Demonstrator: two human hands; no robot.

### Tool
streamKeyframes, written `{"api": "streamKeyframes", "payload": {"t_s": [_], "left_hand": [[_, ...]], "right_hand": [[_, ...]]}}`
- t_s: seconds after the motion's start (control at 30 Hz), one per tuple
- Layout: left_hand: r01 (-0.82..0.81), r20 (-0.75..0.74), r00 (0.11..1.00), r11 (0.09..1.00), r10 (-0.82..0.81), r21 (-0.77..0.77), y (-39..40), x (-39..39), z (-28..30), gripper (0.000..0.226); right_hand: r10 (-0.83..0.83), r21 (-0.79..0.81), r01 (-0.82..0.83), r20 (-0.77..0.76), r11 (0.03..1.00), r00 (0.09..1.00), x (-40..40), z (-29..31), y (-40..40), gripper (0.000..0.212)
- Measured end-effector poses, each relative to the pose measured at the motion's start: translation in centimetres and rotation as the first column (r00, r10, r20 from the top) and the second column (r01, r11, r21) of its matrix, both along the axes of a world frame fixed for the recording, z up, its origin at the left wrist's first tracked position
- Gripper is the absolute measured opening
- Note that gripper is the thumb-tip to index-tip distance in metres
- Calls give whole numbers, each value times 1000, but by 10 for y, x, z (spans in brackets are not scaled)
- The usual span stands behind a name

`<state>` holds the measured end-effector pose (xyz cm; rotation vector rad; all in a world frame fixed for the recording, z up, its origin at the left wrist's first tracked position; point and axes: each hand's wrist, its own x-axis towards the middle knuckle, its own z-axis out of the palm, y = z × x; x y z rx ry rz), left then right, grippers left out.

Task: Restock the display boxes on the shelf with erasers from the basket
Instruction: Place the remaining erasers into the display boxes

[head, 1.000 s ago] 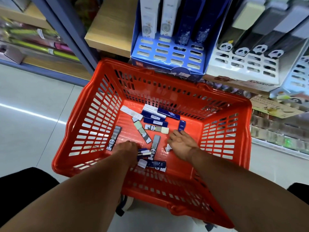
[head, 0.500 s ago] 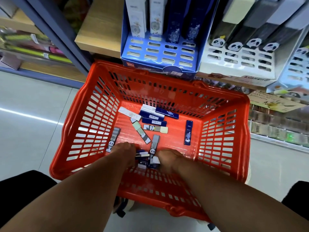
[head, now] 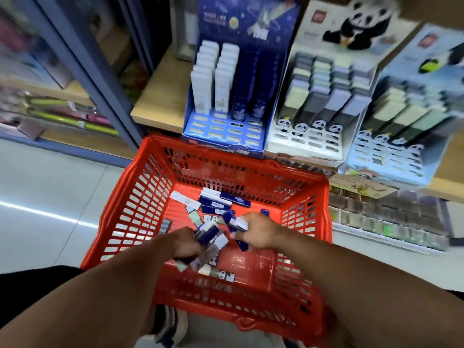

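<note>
A red plastic basket (head: 140, 197) stands on the floor below the shelf. Loose erasers (head: 221, 204) in blue, white and grey sleeves lie on its bottom. My left hand (head: 180, 243) is raised inside the basket, shut on a bundle of several erasers (head: 209, 234). My right hand (head: 258, 231) is beside it, shut on a few blue and white erasers (head: 234, 221). On the shelf above stand a blue display box (head: 226, 131), a white panda display box (head: 308, 141) and a light-blue panda display box (head: 391, 156), each partly filled with upright erasers.
The wooden shelf (head: 160, 101) has bare board left of the blue box. A blue metal upright (head: 88, 71) stands at the left. Pale tiled floor (head: 45, 197) lies left of the basket. A lower shelf (head: 389, 222) with small goods runs at the right.
Both hands have lifted off the basket bottom with erasers in them. The view has tilted up, so more of the display boxes shows.
</note>
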<state>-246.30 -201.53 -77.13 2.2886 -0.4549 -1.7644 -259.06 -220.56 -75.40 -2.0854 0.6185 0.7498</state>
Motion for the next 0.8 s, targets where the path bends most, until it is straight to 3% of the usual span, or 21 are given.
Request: {"api": "streamKeyframes", "payload": {"t_s": [0.1,0.2,0.27,0.33,0.37,0.43,0.57,0.7,0.73,0.8], "left_hand": [[-273,-133,956,960,263,-67,-2,-3,28,42],[-424,-324,870,900,372,-106,-9,-9,68,37],[-476,-415,825,867,384,-144,-13,-13,102,17],[-492,-456,811,850,367,-189,-16,-13,138,11],[-495,-472,806,843,356,-212,-17,-12,158,10],[-534,-509,786,802,352,-269,-17,-5,191,8],[-658,-615,703,654,357,-372,-20,14,243,26],[-734,-678,652,506,338,-454,-31,30,288,65],[-735,-678,656,486,333,-472,-35,32,296,64],[-743,-674,652,468,347,-478,-44,36,307,42]], "right_hand": [[-28,-74,39,150,997,988,9,54,-8,25],[-33,-54,51,286,997,958,9,116,-10,15],[-9,-55,31,363,998,932,4,155,-11,41],[39,-107,10,441,994,897,-2,194,-15,74],[42,-114,15,480,993,876,-4,214,-17,80],[-45,-40,81,557,996,829,-3,247,-23,71],[-236,71,260,689,963,685,4,281,-39,31],[-391,135,450,741,883,545,11,287,-48,19],[-413,146,474,740,869,531,16,285,-51,15],[-425,139,501,742,854,519,27,276,-56,15]]}}
